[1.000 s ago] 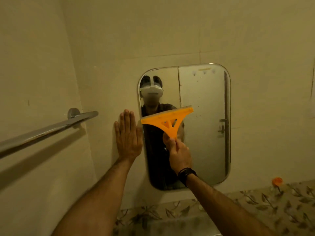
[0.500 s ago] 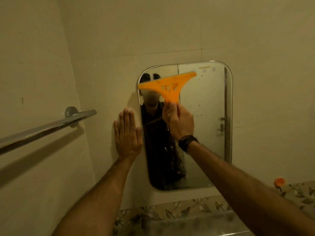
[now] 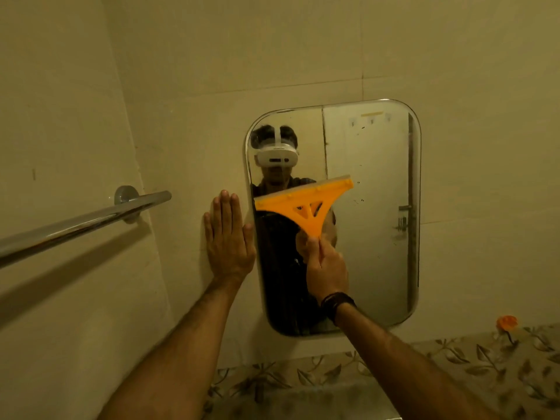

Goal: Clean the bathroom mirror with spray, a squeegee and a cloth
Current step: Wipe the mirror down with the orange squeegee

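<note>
Your right hand is closed around the handle of the orange squeegee; grip clamped on the handle, fingers wrapped, thumb side toward the camera. A dark band sits on that wrist.

Squeegee position: on the left half of the mirror, about mid-height. Blade edge is uppermost and tilted, right end higher than left. The left end reaches the mirror's left edge. Blade appears to lie against the glass; contact along its full length cannot be confirmed.

Your left hand is flat on the wall tile just beside the mirror's left edge, fingers together and pointing up, palm to the wall. It holds nothing; grip apart.

Mirror: upright rounded rectangle mounted on the wall. Small dark specks show on the right half of the glass. The reflection shows a white headset near the top left and a door with a latch on the right.

Chrome towel bar on the left wall, well apart from the mirror. A band of leaf-patterned tile runs below the mirror, with a small orange object at its upper edge, right of the mirror's lower corner.
</note>
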`<move>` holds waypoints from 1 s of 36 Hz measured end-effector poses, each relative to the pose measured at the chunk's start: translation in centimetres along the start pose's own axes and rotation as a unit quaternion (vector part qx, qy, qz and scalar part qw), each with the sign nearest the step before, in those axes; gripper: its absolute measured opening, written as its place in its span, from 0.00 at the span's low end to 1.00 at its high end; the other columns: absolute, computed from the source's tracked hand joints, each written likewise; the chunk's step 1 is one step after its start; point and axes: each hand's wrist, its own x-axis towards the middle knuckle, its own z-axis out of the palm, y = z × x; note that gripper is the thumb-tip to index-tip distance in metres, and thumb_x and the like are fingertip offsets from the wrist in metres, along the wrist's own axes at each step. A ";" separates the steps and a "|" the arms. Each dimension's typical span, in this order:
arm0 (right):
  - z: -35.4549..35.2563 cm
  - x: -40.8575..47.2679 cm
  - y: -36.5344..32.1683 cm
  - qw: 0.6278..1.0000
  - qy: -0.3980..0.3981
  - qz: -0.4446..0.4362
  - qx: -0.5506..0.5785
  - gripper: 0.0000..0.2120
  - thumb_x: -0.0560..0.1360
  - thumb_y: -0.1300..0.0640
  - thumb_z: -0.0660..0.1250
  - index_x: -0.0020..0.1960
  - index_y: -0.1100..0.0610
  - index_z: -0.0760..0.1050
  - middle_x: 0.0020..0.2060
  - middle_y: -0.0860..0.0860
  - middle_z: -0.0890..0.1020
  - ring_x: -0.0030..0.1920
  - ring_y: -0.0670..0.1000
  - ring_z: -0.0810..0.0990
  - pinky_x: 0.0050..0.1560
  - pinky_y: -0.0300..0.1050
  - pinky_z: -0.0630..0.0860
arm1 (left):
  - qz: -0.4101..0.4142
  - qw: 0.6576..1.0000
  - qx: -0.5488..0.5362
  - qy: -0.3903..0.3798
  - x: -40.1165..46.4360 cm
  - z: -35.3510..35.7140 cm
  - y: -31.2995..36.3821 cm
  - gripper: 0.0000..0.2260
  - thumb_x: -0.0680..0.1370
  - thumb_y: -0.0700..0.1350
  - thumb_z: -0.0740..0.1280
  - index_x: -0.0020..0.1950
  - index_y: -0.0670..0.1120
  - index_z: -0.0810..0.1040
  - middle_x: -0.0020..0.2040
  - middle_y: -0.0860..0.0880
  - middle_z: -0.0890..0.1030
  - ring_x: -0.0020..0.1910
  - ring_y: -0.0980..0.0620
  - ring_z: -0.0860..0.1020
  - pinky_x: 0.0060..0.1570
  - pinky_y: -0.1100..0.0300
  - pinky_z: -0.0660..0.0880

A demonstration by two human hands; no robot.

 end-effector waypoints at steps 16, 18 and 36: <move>-0.7 -7.0 2.6 1.000 0.009 0.017 0.004 0.28 0.78 0.33 0.47 0.49 0.51 0.77 0.24 0.44 0.70 0.27 0.43 0.75 0.25 0.33 0.66 | -0.014 1.000 -0.005 -0.011 -1.4 0.5 -0.2 0.29 0.84 0.53 0.47 0.83 0.43 0.50 0.84 0.43 0.51 0.83 0.45 0.49 0.81 0.44 0.49; -1.1 -6.3 1.7 0.999 0.031 -0.006 0.023 0.26 0.79 0.33 0.48 0.53 0.49 0.77 0.23 0.43 0.68 0.25 0.45 0.73 0.24 0.33 0.65 | -0.011 1.000 -0.006 -0.008 -1.4 0.6 -0.3 0.29 0.84 0.54 0.47 0.83 0.44 0.50 0.84 0.44 0.51 0.83 0.46 0.49 0.81 0.44 0.49; -1.5 -2.8 -0.3 0.999 -0.028 -0.010 -0.044 0.17 0.83 0.43 0.52 0.45 0.49 0.74 0.26 0.44 0.69 0.28 0.42 0.73 0.28 0.34 0.59 | -0.005 1.000 -0.002 -0.004 -1.6 0.4 -0.2 0.28 0.85 0.52 0.48 0.83 0.42 0.53 0.84 0.42 0.53 0.83 0.44 0.51 0.81 0.44 0.49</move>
